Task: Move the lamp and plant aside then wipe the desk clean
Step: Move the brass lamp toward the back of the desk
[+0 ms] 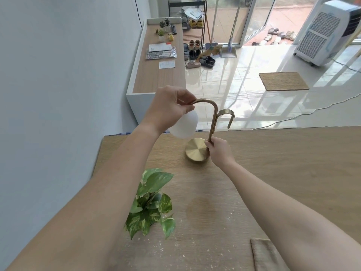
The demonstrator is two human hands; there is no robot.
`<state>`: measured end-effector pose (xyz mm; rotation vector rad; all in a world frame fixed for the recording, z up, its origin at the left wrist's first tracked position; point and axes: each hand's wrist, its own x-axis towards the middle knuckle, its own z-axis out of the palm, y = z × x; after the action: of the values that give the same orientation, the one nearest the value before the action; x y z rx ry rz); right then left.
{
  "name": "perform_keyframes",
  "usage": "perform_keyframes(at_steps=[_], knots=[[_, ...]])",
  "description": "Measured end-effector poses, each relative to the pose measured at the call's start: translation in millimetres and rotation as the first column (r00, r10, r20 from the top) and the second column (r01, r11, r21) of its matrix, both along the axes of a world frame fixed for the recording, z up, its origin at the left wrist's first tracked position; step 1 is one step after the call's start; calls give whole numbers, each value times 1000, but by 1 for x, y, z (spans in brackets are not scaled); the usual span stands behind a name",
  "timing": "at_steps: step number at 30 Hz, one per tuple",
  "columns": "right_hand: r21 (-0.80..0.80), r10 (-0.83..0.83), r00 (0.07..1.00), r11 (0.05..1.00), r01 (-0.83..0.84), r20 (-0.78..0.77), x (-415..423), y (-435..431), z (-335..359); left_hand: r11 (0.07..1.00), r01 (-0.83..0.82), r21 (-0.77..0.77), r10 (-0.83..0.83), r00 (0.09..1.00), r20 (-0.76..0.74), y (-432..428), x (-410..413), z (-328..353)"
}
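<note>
near right: cloth (267, 255) lying on the desk (283, 153). near left: plant (151, 204) among scattered crumbs, close beside the left forearm; a careless sweep could tip it. mid-desk: lamp (197, 151), right hand (218, 150) gripping the stem low, left hand (172, 108) pinching the curved neck above the shade (184, 126); a slack pinch risks a swinging shade. far papers (161, 50): writing unreadable.
</note>
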<state>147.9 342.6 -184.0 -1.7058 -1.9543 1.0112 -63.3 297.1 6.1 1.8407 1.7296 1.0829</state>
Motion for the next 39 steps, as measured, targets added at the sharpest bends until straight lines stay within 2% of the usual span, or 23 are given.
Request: perform_keyframes(at_steps=[22, 27, 35, 39], knots=[[-69, -4, 1000, 998, 3, -3, 6, 6, 0, 1000, -2, 9, 1, 1000, 24, 11, 4, -15], [-88, 7, 1000, 996, -7, -4, 15, -5, 6, 999, -18, -33, 18, 1000, 12, 2, 6, -10], [-69, 38, 998, 997, -42, -49, 42, -63, 24, 985, -134, -109, 141, 988, 58, -86, -2, -9], [-91, 53, 987, 994, -67, -153, 47, -110, 29, 965, -234, -119, 245, 966, 86, -156, -15, -13]])
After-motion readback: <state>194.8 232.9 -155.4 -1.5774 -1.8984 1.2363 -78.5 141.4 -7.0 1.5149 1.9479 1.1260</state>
